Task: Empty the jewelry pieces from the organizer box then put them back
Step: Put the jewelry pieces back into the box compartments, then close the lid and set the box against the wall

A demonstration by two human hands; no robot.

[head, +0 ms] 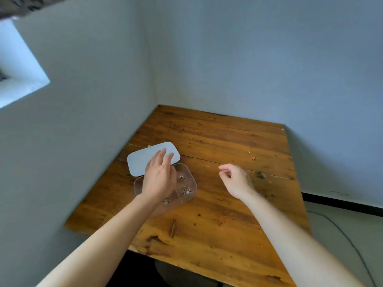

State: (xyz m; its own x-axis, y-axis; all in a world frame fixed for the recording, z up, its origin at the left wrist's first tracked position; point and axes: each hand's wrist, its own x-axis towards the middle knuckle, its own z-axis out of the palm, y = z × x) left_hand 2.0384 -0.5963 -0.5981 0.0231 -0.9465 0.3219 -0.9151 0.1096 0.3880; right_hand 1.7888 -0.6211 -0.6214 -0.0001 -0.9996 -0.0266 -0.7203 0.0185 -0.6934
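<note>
Left of centre on the wooden surface (217, 214), the clear organizer box (189, 179) already holds several jewelry pieces (186, 191), its pale lid (145, 159) just behind. Left hand (159, 179) hovers flat and open over it; right hand (235, 180) pinches loosely, apparently empty. One orange-and-gold piece (252, 155) remains at right, so refilling looks nearly done.

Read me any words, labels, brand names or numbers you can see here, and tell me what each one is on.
None: no text can be read in this view.
The white lid is plain, with no mark showing.
The clear organizer box bears no visible label.
The wooden table shows only grain and stains.
The jewelry pieces in the box and the small piece out on the table are too small to show any marking.
</note>
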